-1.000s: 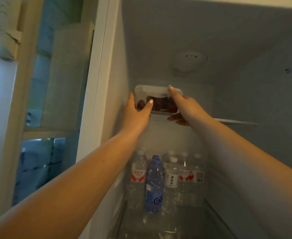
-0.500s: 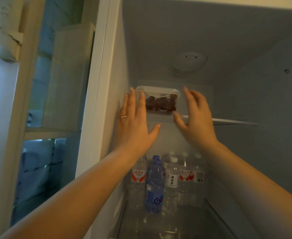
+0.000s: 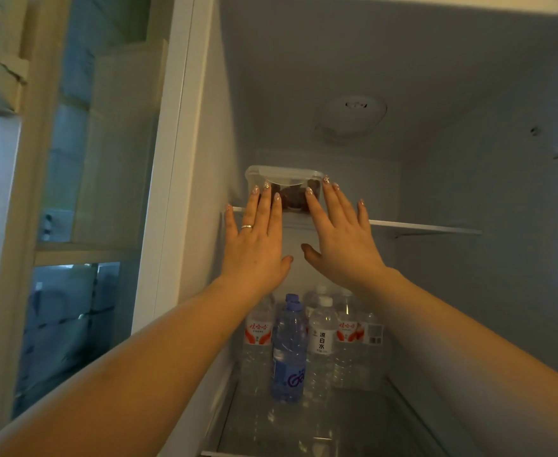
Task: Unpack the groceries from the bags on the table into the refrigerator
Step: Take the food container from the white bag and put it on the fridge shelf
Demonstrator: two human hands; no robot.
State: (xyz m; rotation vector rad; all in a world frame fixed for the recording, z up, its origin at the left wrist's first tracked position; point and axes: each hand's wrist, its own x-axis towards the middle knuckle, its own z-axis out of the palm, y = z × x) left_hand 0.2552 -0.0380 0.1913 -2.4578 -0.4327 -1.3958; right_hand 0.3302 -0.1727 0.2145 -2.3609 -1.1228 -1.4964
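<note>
Both hands flat-fingered, gripping nothing: left hand and right hand press the box. Likely seating it deeper on the shelf.

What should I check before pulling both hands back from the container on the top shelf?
1. Clear container sits on the upper shelf, at its left end: ok.
2. Lid on: ok; latched: cannot tell.
3. Left hand fingers straight against its front, not gripping: ok.
4. Right hand the same: ok.
5. Pushed fully back: cannot tell.
6. Water bottles below stand upright, clear of the arms: ok.
</note>
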